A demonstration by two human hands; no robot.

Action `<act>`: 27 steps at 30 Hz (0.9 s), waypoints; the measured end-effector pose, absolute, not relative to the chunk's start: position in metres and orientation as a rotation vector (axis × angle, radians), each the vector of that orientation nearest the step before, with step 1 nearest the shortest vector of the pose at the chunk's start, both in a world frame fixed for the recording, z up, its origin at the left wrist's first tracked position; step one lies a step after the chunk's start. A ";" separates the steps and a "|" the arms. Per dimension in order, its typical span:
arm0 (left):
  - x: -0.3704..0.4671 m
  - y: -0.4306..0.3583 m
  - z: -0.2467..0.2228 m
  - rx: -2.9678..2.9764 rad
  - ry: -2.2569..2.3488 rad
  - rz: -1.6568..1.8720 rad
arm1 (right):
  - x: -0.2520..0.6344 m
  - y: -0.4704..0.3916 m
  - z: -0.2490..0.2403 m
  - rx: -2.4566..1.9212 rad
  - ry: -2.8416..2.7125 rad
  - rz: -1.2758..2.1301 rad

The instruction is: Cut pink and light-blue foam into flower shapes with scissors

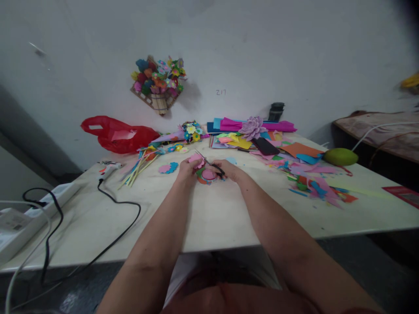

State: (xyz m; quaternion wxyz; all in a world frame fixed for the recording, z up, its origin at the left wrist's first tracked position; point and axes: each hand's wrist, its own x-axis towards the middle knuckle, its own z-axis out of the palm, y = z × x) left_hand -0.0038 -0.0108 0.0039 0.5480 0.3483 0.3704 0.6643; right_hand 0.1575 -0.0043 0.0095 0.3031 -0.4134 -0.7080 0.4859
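Observation:
My left hand [187, 171] is closed on a pink scalloped paper piece [196, 161] above the middle of the table. Black-handled scissors [217, 169] are in my right hand [229, 169], their blades pointing up and left beside the pink piece. Beneath and between the hands lie a round pink piece [208, 175] and green and orange scraps. To the left of my left hand, pink and blue scalloped pieces [168, 168] rest on the table.
Paper scraps [317, 187], a dark phone [265, 146] and a green object [340, 157] lie right. A red bag [122, 137], paper strips [139, 168], a glue gun [109, 170] with black cord and a power strip [55, 198] are left. Paper flowers [193, 131] stand behind.

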 end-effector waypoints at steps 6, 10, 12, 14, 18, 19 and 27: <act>-0.003 -0.012 0.004 0.820 0.860 1.580 | 0.158 0.000 0.005 -1.085 -1.877 1.299; -0.003 -0.011 0.004 0.821 0.871 1.582 | 0.158 0.002 0.003 -1.067 -1.883 1.316; -0.004 -0.010 0.003 0.824 0.873 1.579 | 0.158 0.003 0.002 -1.048 -1.892 1.318; -0.005 -0.010 0.003 0.828 0.865 1.576 | 0.159 0.004 0.000 -1.038 -1.902 1.313; -0.004 -0.010 0.003 0.832 0.852 1.583 | 0.159 0.006 -0.003 -1.027 -1.905 1.308; -0.003 -0.010 0.003 0.828 0.855 1.585 | 0.159 0.006 -0.004 -1.017 -1.906 1.312; -0.005 -0.008 0.001 0.852 0.882 1.572 | 0.159 0.007 -0.004 -1.011 -1.901 1.319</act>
